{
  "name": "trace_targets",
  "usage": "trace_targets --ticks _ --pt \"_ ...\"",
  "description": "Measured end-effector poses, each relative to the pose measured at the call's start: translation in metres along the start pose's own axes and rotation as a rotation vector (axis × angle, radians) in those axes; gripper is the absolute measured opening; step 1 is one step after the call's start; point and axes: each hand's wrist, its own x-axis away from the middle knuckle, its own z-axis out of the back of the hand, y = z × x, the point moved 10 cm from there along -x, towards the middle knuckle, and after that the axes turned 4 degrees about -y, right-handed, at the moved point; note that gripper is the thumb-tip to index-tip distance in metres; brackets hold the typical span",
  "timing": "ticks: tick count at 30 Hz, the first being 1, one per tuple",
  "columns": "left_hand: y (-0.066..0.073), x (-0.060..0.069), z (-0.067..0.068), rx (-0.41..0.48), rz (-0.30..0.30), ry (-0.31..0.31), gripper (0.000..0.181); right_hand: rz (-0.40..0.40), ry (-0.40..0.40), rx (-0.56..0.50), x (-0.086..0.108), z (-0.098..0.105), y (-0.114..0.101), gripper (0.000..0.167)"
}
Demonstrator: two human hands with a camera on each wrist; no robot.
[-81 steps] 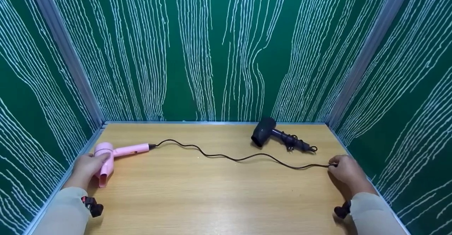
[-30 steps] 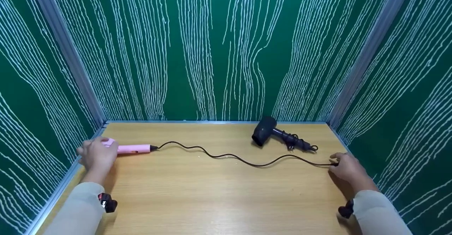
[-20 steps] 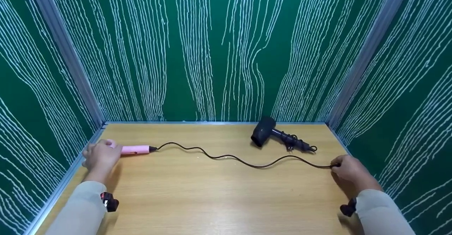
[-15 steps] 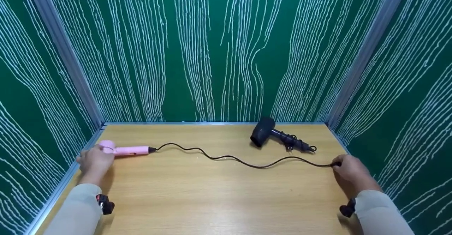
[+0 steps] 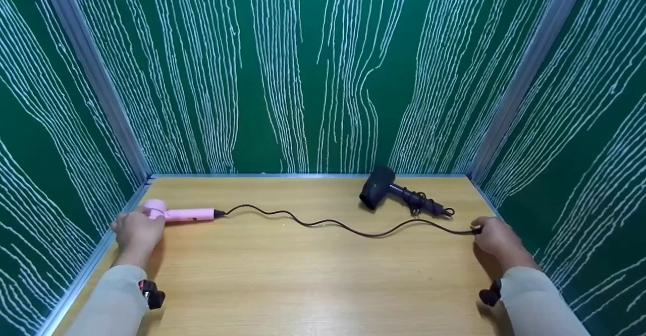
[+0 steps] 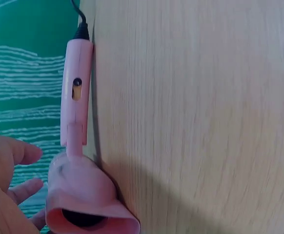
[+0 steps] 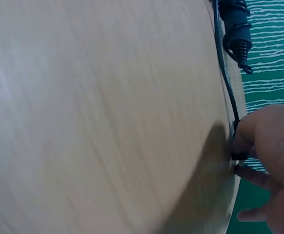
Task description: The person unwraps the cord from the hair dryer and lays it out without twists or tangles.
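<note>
The pink hair dryer [image 5: 189, 215] lies at the table's left, its handle pointing right. My left hand [image 5: 137, 232] is at its head and covers the nozzle in the head view. The left wrist view shows the dryer's wide nozzle [image 6: 93, 217], with the spread fingers of my left hand [image 6: 10, 183] beside it. A black cord [image 5: 371, 235] runs in waves from the handle across the table. At its far end, my right hand [image 5: 497, 237] pinches the black plug [image 5: 476, 230]. The right wrist view has my right hand [image 7: 273, 161] gripping the plug [image 7: 238, 156] between thumb and finger.
A black hair dryer [image 5: 377, 188] lies near the table's back edge, right of centre, its cord wrapped round the handle. Green walls [image 5: 272, 73] with white wavy lines stand at the back and sides. The wooden table [image 5: 313, 285] stretches between my arms.
The pink dryer has turned, so its nozzle no longer shows in the head view. My left hand moved over its head, then slightly left. The cord's curves have shifted; the right hand keeps hold of the plug.
</note>
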Motion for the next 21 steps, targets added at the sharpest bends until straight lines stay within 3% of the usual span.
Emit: trace_targets --ticks 3,6,12,16,21 --pt "0.017 0.005 -0.003 -0.026 -0.047 0.043 0.065 0.001 -0.008 0.001 0.000 0.002 -0.003 0.056" --pt "0.041 0.011 -0.010 -0.057 -0.134 0.070 0.063 0.005 0.013 0.001 -0.001 0.006 -0.007 0.054" --pt "0.094 0.032 -0.038 -0.074 -0.373 0.020 0.055 0.081 0.064 0.028 0.000 0.010 -0.033 0.051" --pt "0.129 0.067 -0.059 -0.087 -0.519 -0.020 0.053 0.156 0.138 0.085 -0.001 0.013 -0.050 0.049" --pt "0.165 0.112 -0.088 -0.107 -0.640 -0.075 0.053 0.256 0.213 0.127 0.000 0.015 -0.073 0.046"
